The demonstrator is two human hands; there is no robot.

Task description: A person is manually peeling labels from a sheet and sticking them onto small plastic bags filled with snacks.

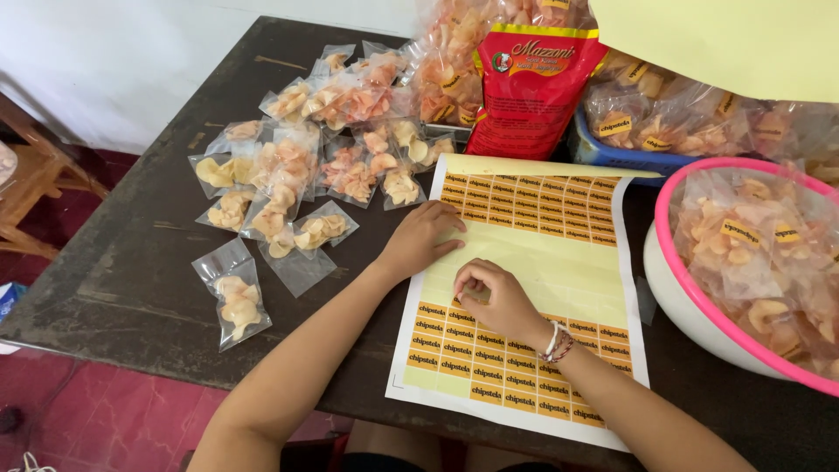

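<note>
1. A dark wooden table point(131, 262) fills most of the view, standing against a pale wall with a red floor below it.
2. At its right edge sits a large white basin with a pink rim point(690, 301), heaped with clear packets of crackers that carry small yellow labels.
3. Behind the sheet stands a red snack bag point(529, 87), and beside it a blue tray point(612, 156) holds more labelled packets.
4. A sticker sheet point(559, 262) lies flat in front of the person, yellow, with rows of orange labels along its top and bottom and a bare band across the middle.
5. To the left of the sheet a scatter of small clear cracker packets point(288, 175) is spread over the table, one lying apart near the front edge.
6. The left hand point(421, 240) rests flat with fingers spread loosely, pressing on the sheet's left edge.
7. The right hand point(494, 297), a beaded bracelet at its wrist, is curled with fingertips pinched together on one orange label at the top of the lower rows.
</note>
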